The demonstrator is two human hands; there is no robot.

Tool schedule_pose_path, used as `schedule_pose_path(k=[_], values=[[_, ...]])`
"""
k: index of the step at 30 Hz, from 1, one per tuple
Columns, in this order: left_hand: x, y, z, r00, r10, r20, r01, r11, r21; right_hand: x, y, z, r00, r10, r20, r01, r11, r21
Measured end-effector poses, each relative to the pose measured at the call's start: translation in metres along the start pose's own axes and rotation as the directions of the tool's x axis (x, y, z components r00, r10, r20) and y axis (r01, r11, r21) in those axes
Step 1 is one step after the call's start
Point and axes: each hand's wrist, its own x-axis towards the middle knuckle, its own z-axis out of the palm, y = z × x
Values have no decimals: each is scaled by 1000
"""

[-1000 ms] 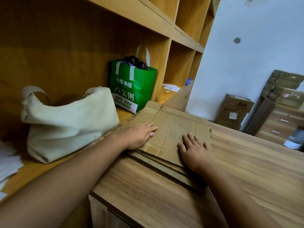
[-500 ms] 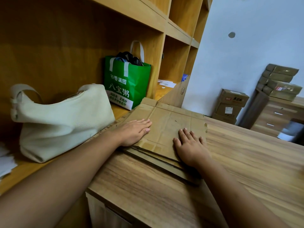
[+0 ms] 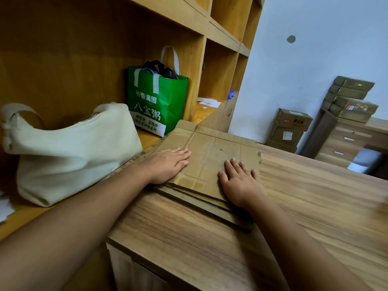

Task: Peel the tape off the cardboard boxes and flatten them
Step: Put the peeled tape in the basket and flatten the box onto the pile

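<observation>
A stack of flattened brown cardboard boxes (image 3: pixel 216 150) lies before us at the far left edge of the wood-grain tabletop (image 3: pixel 315 198), beside the shelf. Our left hand (image 3: pixel 168 164) rests palm down on the top sheet's left side, fingers straight and pressed together. Our right hand (image 3: pixel 239 183) lies flat on its near right part, fingers straight and slightly spread. A cream fabric handbag (image 3: pixel 73 148) and a green printed tote bag (image 3: pixel 155 101) sit in the wooden shelf unit (image 3: pixel 195 80) to our left.

Brown cardboard (image 3: pixel 212 156), green bag (image 3: pixel 157 101), cream handbag (image 3: pixel 73 148)
</observation>
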Motion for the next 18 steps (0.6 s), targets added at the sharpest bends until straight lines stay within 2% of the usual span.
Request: schedule_pose_path(k=[18], values=[[-2,1,2,998,-20,-62,17,999,-42,-2,0,0,1000,2,-10,-2,1000,9]])
